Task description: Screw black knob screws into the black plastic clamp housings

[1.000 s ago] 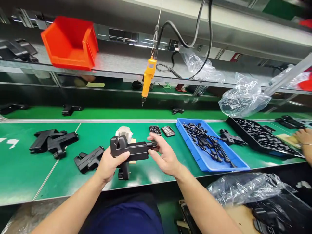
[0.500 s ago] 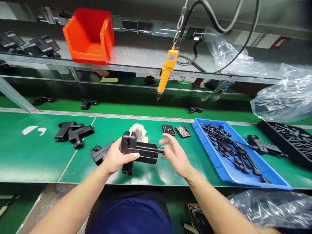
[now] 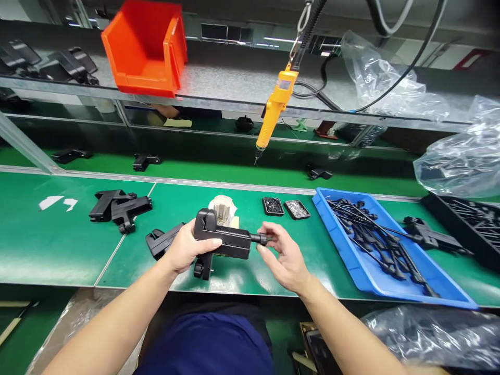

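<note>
My left hand (image 3: 186, 248) is closed around a black plastic clamp bracket (image 3: 228, 242), its thumb lying along the near side. The bracket is held above the green bench, with a small knob (image 3: 198, 269) hanging below its left part. From the right end sticks out a short shaft with a ribbed end knob (image 3: 263, 239). My right hand (image 3: 284, 256) has curled fingers and thumb at this end knob, pinching around it; the far fingertips are partly hidden. Behind my left hand lies another black bracket (image 3: 158, 243).
A blue tray (image 3: 344, 250) of black rods stands right, beside a black bin (image 3: 449, 219). Two small screw trays (image 3: 273, 206) lie behind my hands. A yellow electric screwdriver (image 3: 273, 112) hangs overhead. More brackets (image 3: 130, 210) lie left; an orange bin (image 3: 146, 78) sits on the shelf.
My right hand's fingers have gone from spread to curled around the end knob, which shows more clearly now. The view has shifted slightly; the left hand keeps its hold.
</note>
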Demonstrator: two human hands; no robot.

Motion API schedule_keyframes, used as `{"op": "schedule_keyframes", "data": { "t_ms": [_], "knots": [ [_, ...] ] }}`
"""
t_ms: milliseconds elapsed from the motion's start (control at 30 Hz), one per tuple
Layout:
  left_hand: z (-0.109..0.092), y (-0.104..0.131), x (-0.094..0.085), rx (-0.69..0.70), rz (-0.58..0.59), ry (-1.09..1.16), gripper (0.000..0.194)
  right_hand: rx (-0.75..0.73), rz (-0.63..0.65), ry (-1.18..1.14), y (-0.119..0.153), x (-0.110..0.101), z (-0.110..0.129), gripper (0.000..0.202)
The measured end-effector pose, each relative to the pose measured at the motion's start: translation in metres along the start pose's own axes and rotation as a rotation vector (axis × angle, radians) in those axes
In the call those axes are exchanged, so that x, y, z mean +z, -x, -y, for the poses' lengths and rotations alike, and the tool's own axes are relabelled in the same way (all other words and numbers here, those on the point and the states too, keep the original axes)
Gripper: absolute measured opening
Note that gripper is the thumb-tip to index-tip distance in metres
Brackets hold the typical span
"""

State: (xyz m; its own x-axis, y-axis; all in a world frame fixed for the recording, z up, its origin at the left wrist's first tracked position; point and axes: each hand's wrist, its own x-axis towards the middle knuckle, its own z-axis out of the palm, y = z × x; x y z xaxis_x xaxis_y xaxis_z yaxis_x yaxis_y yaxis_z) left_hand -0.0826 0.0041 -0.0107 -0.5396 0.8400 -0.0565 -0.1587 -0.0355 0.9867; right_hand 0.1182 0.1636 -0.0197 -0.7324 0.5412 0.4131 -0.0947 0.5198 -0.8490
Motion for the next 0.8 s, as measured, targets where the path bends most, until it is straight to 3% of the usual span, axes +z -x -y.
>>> {"op": "schedule_keyframes", "data": {
  "t_ms": [67,167,267,333,400,533,600,700,733,800],
  "knots": [
    [0.002,0.0,0.001,-0.037,-0.002,0.048,0.058,0.031,0.057,0.025,0.002,0.002,0.0,0.031],
    [0.003,0.0,0.001,-0.08,-0.02,0.122,0.059,0.068,0.105,0.091,0.002,0.004,-0.002,0.032],
    [0.003,0.001,0.0,-0.171,-0.007,0.194,0.055,-0.206,0.103,0.299,-0.001,0.003,-0.004,0.029],
    [0.002,0.002,-0.002,-0.232,0.021,0.236,0.053,-0.295,0.121,0.374,-0.002,0.003,-0.005,0.026],
    [0.002,0.003,-0.004,-0.238,0.061,0.25,0.055,-0.158,0.134,0.337,-0.001,0.006,-0.004,0.032],
    [0.004,0.003,-0.007,-0.142,0.103,0.169,0.059,0.457,0.179,-0.04,0.004,0.014,-0.002,0.053],
    [0.004,0.003,-0.008,-0.119,0.093,0.137,0.058,0.434,0.167,-0.104,0.004,0.014,0.0,0.047],
    [0.002,0.002,-0.01,-0.139,0.113,0.134,0.056,0.099,0.102,0.025,0.005,0.008,0.001,0.043],
    [0.002,0.002,-0.01,-0.147,0.119,0.141,0.057,0.098,0.096,0.036,0.005,0.007,0.0,0.043],
    [0.001,0.002,-0.011,-0.154,0.108,0.164,0.058,0.284,0.121,-0.034,0.006,0.005,-0.001,0.051]
  ]
}}
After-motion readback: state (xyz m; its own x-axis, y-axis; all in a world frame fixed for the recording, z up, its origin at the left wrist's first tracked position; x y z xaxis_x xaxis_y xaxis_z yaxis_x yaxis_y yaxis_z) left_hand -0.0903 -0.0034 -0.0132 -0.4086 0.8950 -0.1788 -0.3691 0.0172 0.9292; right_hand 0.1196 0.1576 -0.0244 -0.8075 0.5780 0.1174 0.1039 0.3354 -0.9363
